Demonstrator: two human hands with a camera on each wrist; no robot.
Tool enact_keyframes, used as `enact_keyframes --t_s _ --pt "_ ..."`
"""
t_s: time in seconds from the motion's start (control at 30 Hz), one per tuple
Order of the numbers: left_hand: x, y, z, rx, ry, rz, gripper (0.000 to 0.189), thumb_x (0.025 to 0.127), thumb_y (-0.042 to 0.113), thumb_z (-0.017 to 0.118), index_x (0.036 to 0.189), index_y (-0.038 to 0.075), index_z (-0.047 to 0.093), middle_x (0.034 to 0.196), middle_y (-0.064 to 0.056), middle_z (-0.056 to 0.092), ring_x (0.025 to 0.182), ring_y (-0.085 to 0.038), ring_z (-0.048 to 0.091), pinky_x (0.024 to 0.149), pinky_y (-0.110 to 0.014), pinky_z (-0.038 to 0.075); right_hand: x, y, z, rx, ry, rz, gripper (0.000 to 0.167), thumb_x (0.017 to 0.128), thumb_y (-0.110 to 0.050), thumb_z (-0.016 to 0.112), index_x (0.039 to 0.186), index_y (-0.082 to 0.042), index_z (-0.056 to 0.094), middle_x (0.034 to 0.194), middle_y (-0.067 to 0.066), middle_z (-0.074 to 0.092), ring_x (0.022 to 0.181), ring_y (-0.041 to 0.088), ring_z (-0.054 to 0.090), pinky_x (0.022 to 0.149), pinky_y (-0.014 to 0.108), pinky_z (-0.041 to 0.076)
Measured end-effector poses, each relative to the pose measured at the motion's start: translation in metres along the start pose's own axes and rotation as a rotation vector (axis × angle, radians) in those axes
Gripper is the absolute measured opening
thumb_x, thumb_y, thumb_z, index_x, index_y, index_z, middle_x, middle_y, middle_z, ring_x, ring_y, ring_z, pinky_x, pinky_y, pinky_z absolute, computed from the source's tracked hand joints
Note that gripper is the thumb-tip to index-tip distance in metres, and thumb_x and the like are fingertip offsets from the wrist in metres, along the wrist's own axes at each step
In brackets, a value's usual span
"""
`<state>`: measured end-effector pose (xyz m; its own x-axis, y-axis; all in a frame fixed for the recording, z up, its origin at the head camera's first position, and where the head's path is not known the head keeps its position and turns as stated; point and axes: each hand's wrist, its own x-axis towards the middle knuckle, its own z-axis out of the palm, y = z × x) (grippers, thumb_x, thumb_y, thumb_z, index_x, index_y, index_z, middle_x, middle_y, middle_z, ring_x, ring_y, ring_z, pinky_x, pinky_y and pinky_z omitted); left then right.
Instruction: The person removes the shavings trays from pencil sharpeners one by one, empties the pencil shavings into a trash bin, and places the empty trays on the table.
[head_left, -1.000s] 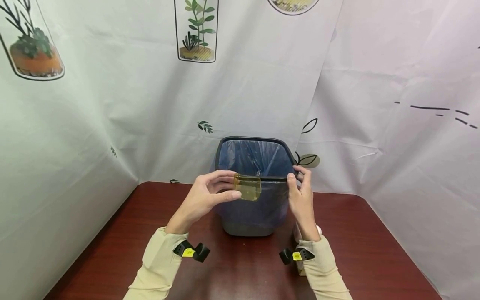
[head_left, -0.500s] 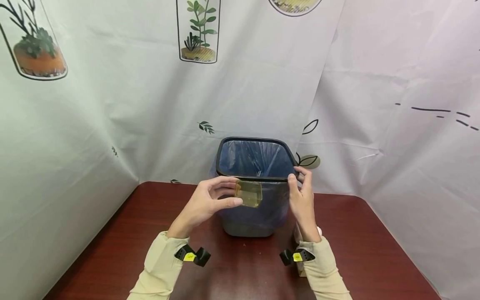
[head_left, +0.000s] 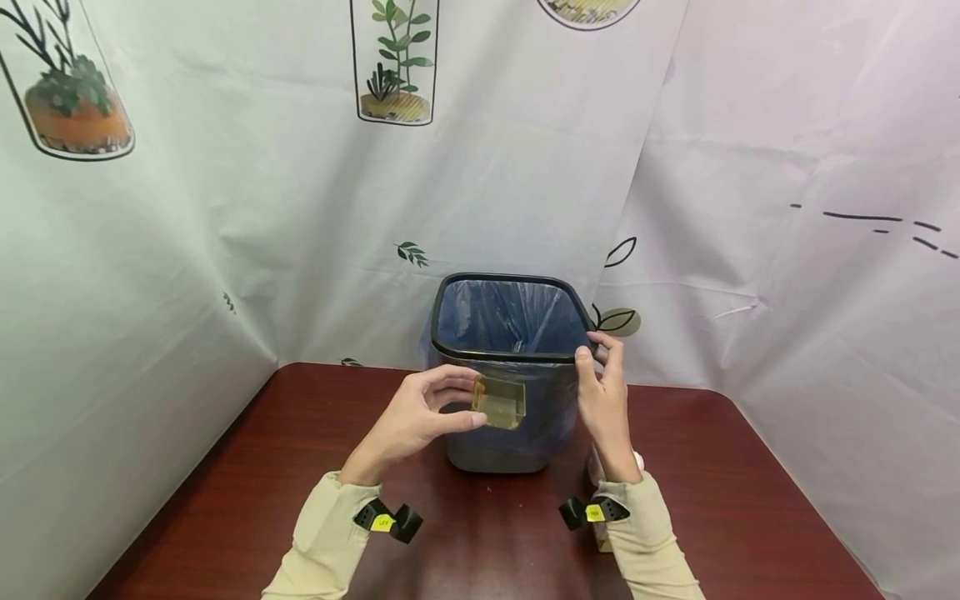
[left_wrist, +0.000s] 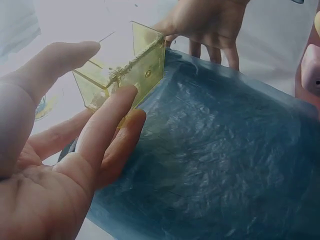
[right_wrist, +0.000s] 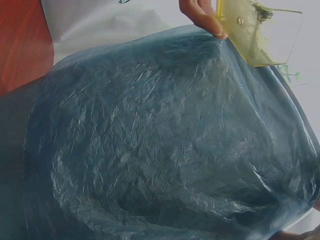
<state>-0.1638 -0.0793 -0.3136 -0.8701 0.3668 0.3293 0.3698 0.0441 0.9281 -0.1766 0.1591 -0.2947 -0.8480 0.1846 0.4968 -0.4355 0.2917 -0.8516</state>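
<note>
Gripping a clear yellow, open plastic box [head_left: 501,403] by one end between the thumb and part-curled fingers of the left hand [head_left: 415,417], just before the front wall of a grey plastic bin [head_left: 495,461] lined with a translucent blue bag [head_left: 555,321]. Steadying the bin's black rim [head_left: 510,357] with the right hand [head_left: 606,400], thumb and fingers closed round its corner. Probably emptying scraps; perhaps retaining some, too blurred to be sure. If so, best raise, tip and tap over the opening.

Left hand [head_left: 416,418] pinching, thumb [head_left: 457,422] below, right hand [head_left: 603,407] gripping, both forearms [head_left: 326,537] stretched forward
</note>
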Motion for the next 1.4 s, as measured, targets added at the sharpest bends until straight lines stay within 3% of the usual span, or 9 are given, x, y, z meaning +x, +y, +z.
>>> enact_keyframes --t_s 0.5,0.9,1.23,1.4 --pt "-0.003 -0.016 0.003 0.041 -0.042 0.021 0.048 0.075 0.011 0.075 0.118 0.005 0.054 0.116 -0.014 0.055 0.104 -0.026 0.058 0.087 -0.041 0.048 0.000 0.001 0.000 0.002 0.006 0.002 0.041 0.095 -0.022 0.045 0.132 -0.005 0.037 0.126 0.025 0.043 0.113 0.035 0.046 0.089 0.047 0.038" --pt "-0.007 -0.030 0.005 0.030 -0.075 0.005 0.046 0.075 0.008 0.074 0.116 0.001 0.053 0.114 -0.016 0.055 0.103 -0.028 0.059 0.086 -0.036 0.049 0.000 0.001 0.000 0.012 -0.001 -0.024 0.041 0.095 -0.021 0.046 0.131 -0.005 0.037 0.127 0.027 0.042 0.113 0.037 0.045 0.089 0.049 0.038" --pt "-0.012 -0.038 0.007 0.079 -0.084 -0.023 0.042 0.078 0.010 0.072 0.114 0.002 0.052 0.113 -0.015 0.054 0.103 -0.026 0.058 0.083 -0.028 0.050 -0.001 0.001 0.000 0.010 -0.005 -0.022 0.040 0.095 -0.021 0.045 0.131 -0.005 0.037 0.126 0.027 0.042 0.113 0.037 0.045 0.089 0.048 0.038" --pt "-0.015 -0.045 0.007 0.075 -0.082 -0.043 0.043 0.078 0.010 0.072 0.115 0.003 0.052 0.115 -0.015 0.053 0.104 -0.026 0.057 0.084 -0.032 0.050 -0.001 0.000 0.000 0.000 -0.003 -0.009 0.041 0.095 -0.022 0.045 0.132 -0.006 0.037 0.125 0.025 0.043 0.112 0.036 0.046 0.088 0.047 0.038"
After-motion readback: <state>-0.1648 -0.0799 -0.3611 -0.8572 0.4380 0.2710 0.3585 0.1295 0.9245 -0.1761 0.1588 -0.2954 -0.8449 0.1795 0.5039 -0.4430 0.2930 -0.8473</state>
